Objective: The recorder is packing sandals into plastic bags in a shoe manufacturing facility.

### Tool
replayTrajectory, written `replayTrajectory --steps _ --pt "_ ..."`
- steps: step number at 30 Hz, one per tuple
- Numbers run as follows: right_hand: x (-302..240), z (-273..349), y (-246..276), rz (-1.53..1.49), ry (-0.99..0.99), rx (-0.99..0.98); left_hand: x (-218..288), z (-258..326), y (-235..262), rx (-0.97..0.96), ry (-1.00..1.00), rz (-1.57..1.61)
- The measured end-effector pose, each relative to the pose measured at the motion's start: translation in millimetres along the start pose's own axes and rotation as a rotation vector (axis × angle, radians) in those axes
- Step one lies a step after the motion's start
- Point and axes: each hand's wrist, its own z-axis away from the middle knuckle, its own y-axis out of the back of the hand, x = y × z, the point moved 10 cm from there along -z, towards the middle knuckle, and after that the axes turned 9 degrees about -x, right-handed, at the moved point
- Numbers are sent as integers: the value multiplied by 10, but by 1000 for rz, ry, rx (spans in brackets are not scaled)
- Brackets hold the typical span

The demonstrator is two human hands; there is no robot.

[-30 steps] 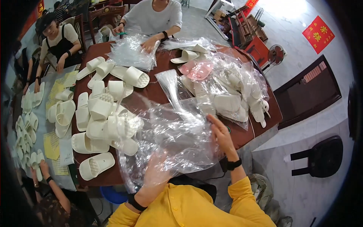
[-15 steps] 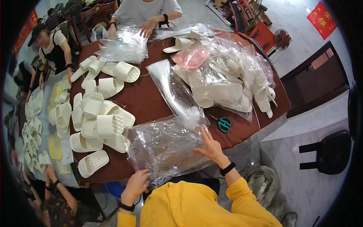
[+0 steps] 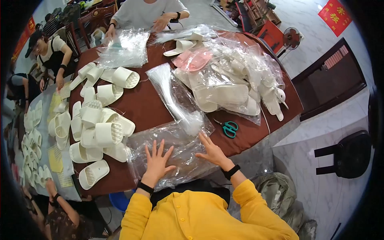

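Note:
A large clear plastic bag (image 3: 182, 154) lies flat at the table's near edge. My left hand (image 3: 157, 162) rests on it with fingers spread wide. Toward the bag's right side, my right hand (image 3: 212, 152) also lies open, thumb apart from the fingers. Just beyond my right fingertips is a bundle of thin clear strands (image 3: 174, 98), lying partly on plastic film. Green-handled scissors (image 3: 229, 129) sit to the right of that bundle. Left of the bag is a pile of cream slide slippers (image 3: 108, 134), with a single slipper (image 3: 94, 174) nearest me.
Bagged white slippers (image 3: 236, 90) and a pink pair (image 3: 193, 60) heap on the brown tablecloth (image 3: 146, 100) at right. Across the table a person in white (image 3: 149, 14) handles clear bags (image 3: 124, 50). More people work along the left table. A blue bucket (image 3: 121, 201) stands below the near edge.
My left hand has moved from the bag's near left corner up onto its middle, and its fingers have spread. The right hand stays near the bag's right side. The view has shifted slightly.

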Motion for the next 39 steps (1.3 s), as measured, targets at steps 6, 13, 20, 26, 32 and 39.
replayTrajectory --steps 6,13,20,26,32,39 --pt "616 -31 536 -535 -73 362 -183 22 -258 -38 -11 66" --pt "404 -770 554 -31 42 47 -29 8 -252 -130 -75 -43" --pt "-399 -1493 1977 -132 253 306 87 -126 -151 11 -147 -82" --pt "-1095 -1265 2004 45 377 253 155 -394 -21 68 -72 20" --pt "-58 -638 670 265 112 -92 137 -559 -99 40 -36 -16" --pt "1457 -456 960 -1177 -330 283 236 -105 21 -4 -92 4"
